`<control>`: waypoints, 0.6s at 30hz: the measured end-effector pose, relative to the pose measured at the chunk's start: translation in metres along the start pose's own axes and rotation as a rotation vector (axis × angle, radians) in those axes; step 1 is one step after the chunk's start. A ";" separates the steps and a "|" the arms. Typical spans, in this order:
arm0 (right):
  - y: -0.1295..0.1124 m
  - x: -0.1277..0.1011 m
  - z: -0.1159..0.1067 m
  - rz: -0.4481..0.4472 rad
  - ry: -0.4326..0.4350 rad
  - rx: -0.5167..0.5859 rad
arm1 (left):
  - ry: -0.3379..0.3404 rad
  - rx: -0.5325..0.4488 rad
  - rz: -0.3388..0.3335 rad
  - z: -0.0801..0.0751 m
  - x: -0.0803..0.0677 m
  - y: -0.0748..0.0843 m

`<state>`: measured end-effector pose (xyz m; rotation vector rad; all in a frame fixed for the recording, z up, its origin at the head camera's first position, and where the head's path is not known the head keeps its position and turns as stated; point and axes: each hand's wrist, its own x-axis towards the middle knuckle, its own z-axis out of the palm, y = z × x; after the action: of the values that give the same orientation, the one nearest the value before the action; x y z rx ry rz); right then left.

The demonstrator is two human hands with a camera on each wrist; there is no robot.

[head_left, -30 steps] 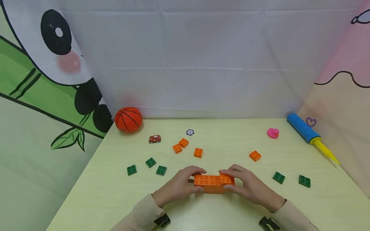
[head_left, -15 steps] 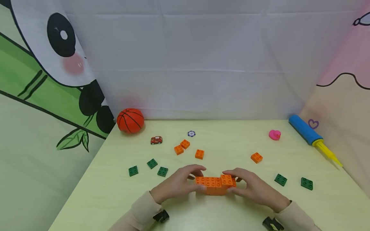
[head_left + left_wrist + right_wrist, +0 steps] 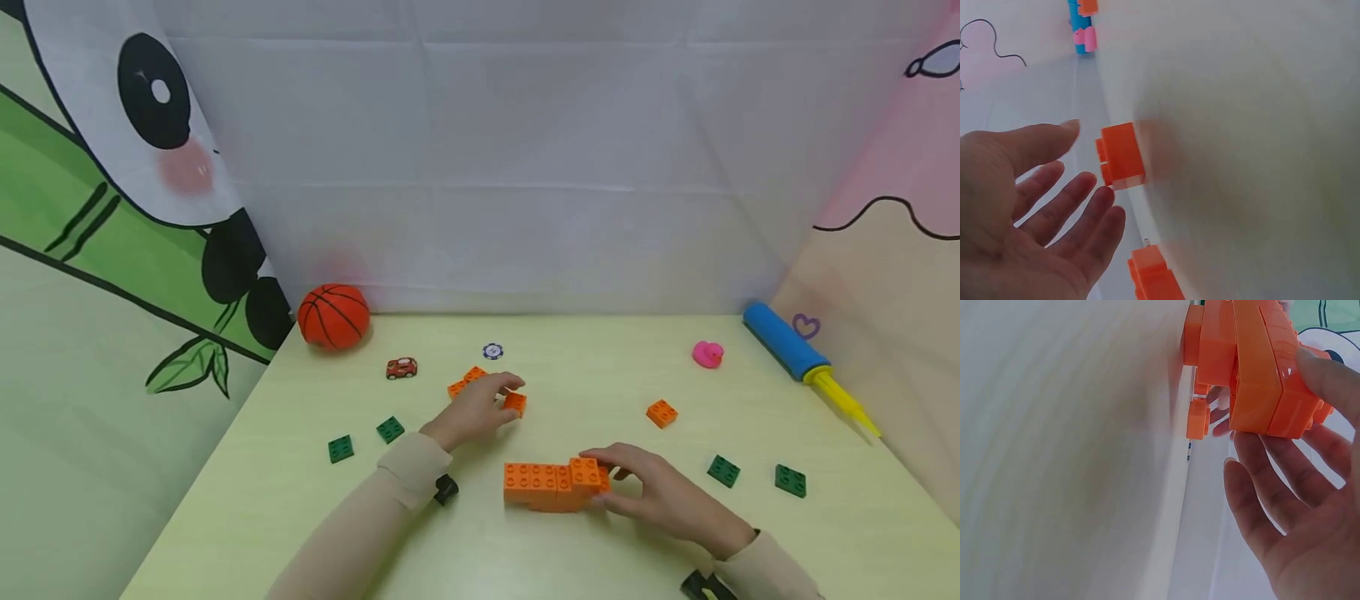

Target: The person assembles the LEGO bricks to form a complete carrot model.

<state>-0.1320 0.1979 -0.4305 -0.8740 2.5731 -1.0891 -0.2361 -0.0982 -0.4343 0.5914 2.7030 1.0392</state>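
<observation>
A row of joined orange bricks [image 3: 551,485] lies on the pale green table [image 3: 300,517], near the front. My right hand [image 3: 611,479] holds its right end, where one brick sits a step higher. In the right wrist view the thumb [image 3: 1329,375] and fingers [image 3: 1260,487] pinch the joined bricks [image 3: 1254,375]. My left hand [image 3: 501,398] is stretched out to a loose orange brick [image 3: 515,403] farther back. In the left wrist view that hand [image 3: 1085,164] is open, and the brick [image 3: 1121,155] sits just off its fingertips, untouched.
Two more orange bricks [image 3: 465,382] lie by the left hand, another [image 3: 661,413] to the right. Green bricks lie at left [image 3: 341,448] [image 3: 390,429] and right [image 3: 723,471] [image 3: 791,481]. At the back are a basketball [image 3: 333,315], toy car [image 3: 401,367], chip [image 3: 492,351], pink duck [image 3: 708,354] and blue pump [image 3: 783,340].
My left hand has let go of the joined orange bricks and reached back toward a loose orange brick. The right hand stays on the bricks' right end.
</observation>
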 end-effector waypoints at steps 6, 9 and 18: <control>0.000 0.001 0.003 0.030 -0.014 0.008 | -0.007 0.125 0.019 0.008 0.011 -0.003; 0.000 0.002 0.003 0.048 -0.014 0.002 | -0.016 0.149 0.027 0.008 0.012 -0.003; -0.002 0.001 0.000 0.046 -0.017 0.003 | -0.016 0.060 0.092 0.002 -0.009 0.003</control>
<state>-0.1321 0.1958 -0.4289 -0.8161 2.5641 -1.0679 -0.2265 -0.0987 -0.4338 0.7372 2.7245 0.9729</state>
